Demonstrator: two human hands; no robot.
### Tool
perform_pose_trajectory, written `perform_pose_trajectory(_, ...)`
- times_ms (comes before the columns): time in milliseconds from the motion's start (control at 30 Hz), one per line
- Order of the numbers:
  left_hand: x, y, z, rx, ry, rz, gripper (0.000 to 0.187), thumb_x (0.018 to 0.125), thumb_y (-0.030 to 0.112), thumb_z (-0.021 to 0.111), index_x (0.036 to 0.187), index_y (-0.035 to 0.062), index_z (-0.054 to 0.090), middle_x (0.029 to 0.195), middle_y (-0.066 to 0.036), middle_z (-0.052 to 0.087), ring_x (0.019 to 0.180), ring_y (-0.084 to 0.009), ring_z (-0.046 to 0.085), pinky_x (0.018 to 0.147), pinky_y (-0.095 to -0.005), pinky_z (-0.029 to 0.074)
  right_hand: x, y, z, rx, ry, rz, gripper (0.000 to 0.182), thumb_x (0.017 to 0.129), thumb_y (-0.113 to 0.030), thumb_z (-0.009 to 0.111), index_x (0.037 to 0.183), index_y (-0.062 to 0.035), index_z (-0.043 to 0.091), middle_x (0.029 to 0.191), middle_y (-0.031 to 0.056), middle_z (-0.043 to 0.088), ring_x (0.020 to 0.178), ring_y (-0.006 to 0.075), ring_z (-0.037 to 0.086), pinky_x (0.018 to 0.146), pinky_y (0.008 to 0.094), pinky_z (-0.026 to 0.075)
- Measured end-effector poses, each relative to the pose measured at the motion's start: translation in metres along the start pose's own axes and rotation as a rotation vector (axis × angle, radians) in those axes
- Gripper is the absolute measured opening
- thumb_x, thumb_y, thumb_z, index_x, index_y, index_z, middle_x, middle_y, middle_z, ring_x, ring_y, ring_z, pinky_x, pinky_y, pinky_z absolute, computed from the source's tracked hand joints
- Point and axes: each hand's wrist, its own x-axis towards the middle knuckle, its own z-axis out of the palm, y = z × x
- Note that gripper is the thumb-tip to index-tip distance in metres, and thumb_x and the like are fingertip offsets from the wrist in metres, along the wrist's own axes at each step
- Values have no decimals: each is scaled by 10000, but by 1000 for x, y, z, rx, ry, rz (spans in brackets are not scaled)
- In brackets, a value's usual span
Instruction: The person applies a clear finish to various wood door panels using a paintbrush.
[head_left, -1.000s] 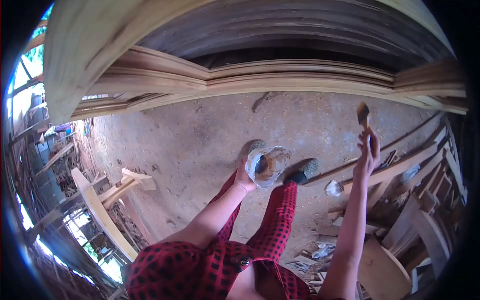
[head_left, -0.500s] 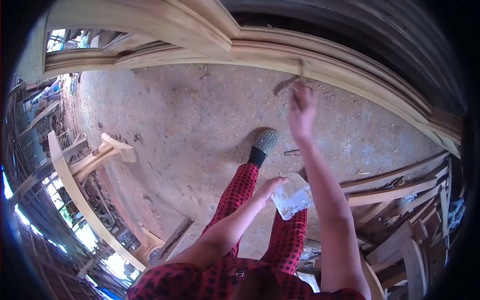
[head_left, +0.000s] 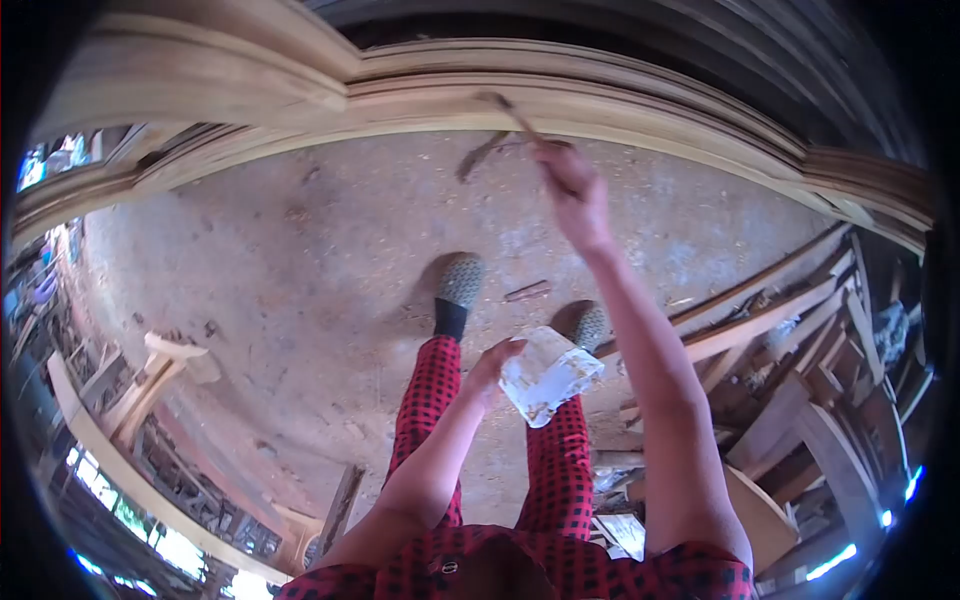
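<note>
A white, stained container [head_left: 548,375] is gripped at its left edge by my left hand [head_left: 494,368], in front of my legs. My right hand [head_left: 573,195] is closed round the handle of a thin brush-like tool [head_left: 519,118]. The tool's dark tip lies over the face of a long pale wooden frame [head_left: 430,104] across the top of the view; whether it touches the wood I cannot tell. What is inside the container is hard to make out.
Wooden boards and offcuts [head_left: 790,430] are piled at the right. A shaped wooden piece [head_left: 150,390] and a curved plank [head_left: 120,480] stand at the left. A small wood scrap [head_left: 528,291] lies on the floor between my feet.
The view has shifted right along the frame. My right hand and the tool have moved left relative to my body, the tool now tilted up-left over the wood. My left hand still holds the container.
</note>
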Motion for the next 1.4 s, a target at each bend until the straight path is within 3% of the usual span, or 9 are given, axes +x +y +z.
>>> perform_pose_trajectory(133, 23, -15, -14, -41, -83, 10, 491, 849, 369, 598, 1181, 11, 539, 1035, -87, 637, 950, -199, 618, 850, -333, 482, -26, 41, -146, 41, 179, 244, 173, 885, 30, 511, 986, -29, 638, 1004, 25, 625, 986, 116, 551, 905, 252, 396)
perform_pose_trajectory(267, 25, -11, -11, -13, -69, 3, 480, 845, 366, 606, 1168, 16, 543, 1044, -89, 632, 957, -198, 613, 850, -337, 477, -40, 61, -267, 36, 519, 317, 170, 875, -164, 623, 1025, -84, 631, 968, 20, 622, 947, 113, 570, 834, 259, 441)
perform_pose_trajectory(467, 14, 9, 12, 22, 48, -31, 502, 826, 359, 623, 1179, 13, 534, 1071, -104, 620, 990, -215, 598, 879, -346, 458, -3, 95, -342, 38, 991, 526, 271, 887, -190, 587, 1150, -129, 564, 1092, 28, 597, 1001, 160, 572, 800, 344, 429)
perform_pose_trajectory(633, 17, 12, 12, 61, 5, -66, 535, 816, 350, 635, 1211, 12, 506, 1112, -108, 603, 1031, -234, 587, 913, -364, 447, 12, 159, -291, -7, 803, 315, 403, 772, -45, 536, 1156, -170, 520, 964, -20, 543, 721, 97, 517, 522, 239, 389)
perform_pose_trajectory(833, 17, 14, 12, 159, 7, -10, 523, 819, 367, 620, 1206, 27, 527, 1124, -93, 604, 1036, -211, 580, 909, -353, 441, 9, 50, -40, 426, 655, 436, 257, 849, -50, 546, 1094, -112, 499, 944, 21, 501, 821, 140, 531, 618, 272, 447)
perform_pose_trajectory(1000, 14, 14, 7, 113, 61, 43, 436, 807, 331, 649, 1113, 27, 586, 1024, -80, 628, 935, -168, 601, 812, -324, 478, -10, -7, 113, 448, 257, 421, 325, 840, 14, 549, 1145, -88, 507, 952, 30, 527, 807, 124, 495, 721, 265, 434)
perform_pose_trajectory(1133, 8, 16, 6, 14, 29, 130, 407, 817, 319, 644, 1102, 35, 591, 1003, -72, 629, 915, -168, 598, 812, -317, 471, 12, -55, 137, 247, -224, 520, 352, 821, 58, 546, 1151, -66, 545, 820, 46, 572, 716, 120, 524, 657, 262, 452)
perform_pose_trajectory(1233, 10, 15, 7, 3, 23, 116, 408, 817, 325, 643, 1102, 36, 593, 1008, -72, 629, 924, -172, 596, 824, -314, 462, 23, -50, 143, 450, -306, 196, 213, 861, -25, 549, 1073, -8, 563, 858, 36, 596, 749, 108, 551, 652, 246, 462)
perform_pose_trajectory(1400, 4, 19, 6, 40, 2, 99, 560, 798, 373, 654, 1217, 23, 530, 1115, -87, 602, 1043, -195, 565, 906, -344, 430, 60, -95, 105, 424, -198, 229, 235, 858, -31, 544, 1087, 16, 570, 854, 45, 605, 763, 93, 563, 681, 256, 495)
